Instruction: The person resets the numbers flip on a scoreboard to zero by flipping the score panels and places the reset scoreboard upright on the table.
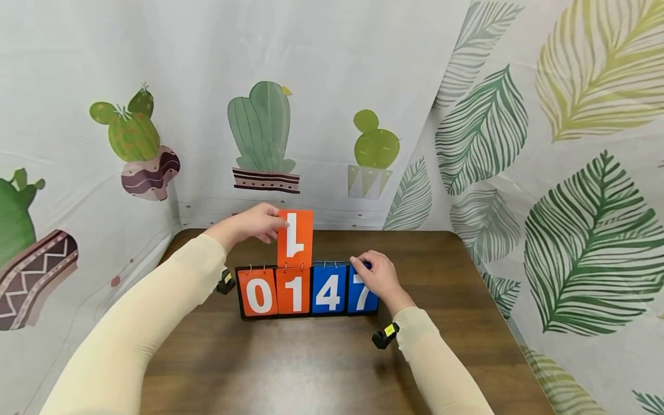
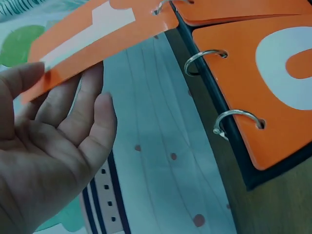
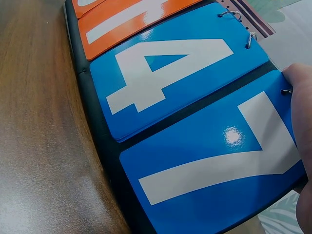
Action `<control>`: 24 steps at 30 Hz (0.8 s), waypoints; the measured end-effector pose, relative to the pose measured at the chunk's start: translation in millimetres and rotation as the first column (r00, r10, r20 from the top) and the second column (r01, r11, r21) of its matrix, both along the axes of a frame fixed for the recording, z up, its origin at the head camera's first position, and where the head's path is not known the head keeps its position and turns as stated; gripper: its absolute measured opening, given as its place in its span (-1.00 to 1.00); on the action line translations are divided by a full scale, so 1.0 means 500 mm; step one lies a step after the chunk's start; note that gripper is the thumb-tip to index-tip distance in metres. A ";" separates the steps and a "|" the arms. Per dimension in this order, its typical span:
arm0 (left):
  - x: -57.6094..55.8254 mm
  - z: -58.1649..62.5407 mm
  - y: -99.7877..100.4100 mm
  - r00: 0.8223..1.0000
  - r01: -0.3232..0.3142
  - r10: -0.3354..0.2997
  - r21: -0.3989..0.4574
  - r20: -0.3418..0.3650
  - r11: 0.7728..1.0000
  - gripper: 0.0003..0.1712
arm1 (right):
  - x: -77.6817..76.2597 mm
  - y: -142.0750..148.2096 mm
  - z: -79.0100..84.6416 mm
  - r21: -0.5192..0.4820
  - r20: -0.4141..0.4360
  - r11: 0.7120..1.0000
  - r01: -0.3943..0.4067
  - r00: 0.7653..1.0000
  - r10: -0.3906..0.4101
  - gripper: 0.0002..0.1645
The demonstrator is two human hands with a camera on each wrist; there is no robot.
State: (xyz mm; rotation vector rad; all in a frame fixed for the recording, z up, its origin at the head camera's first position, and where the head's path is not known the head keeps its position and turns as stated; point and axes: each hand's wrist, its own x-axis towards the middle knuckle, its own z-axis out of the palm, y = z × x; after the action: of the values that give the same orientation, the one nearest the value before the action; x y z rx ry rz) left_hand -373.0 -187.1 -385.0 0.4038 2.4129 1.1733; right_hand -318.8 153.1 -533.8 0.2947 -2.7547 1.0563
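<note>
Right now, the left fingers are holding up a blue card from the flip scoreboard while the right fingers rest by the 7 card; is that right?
Not quite: the raised card is orange, as the head view shows. The left fingers do hold it up, and the right fingers rest by the 7 card.

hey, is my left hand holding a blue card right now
No, in the head view the left hand pinches a raised orange card by its edge.
</note>
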 end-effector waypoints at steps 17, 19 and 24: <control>0.163 -0.035 0.015 0.930 0.213 -0.231 -0.094 -0.287 0.973 -0.68 | 0.001 0.000 -0.003 0.007 0.017 1.000 -0.003 1.000 0.003 -0.52; 0.182 -0.044 0.016 0.923 0.225 -0.250 -0.116 -0.293 0.967 -0.71 | 0.001 0.000 -0.002 0.001 0.015 1.000 -0.003 1.000 0.003 -0.52; 0.222 -0.081 0.022 0.886 0.263 -0.318 -0.200 -0.336 0.944 -0.82 | 0.000 -0.001 0.000 -0.005 -0.001 1.000 0.002 1.000 -0.002 -0.52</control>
State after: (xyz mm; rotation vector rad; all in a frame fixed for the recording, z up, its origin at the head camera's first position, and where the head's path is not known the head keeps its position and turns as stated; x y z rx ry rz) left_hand -262.1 -175.9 -425.6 0.9754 2.6031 0.8345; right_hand -319.0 152.8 -533.5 0.2921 -2.7502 1.0625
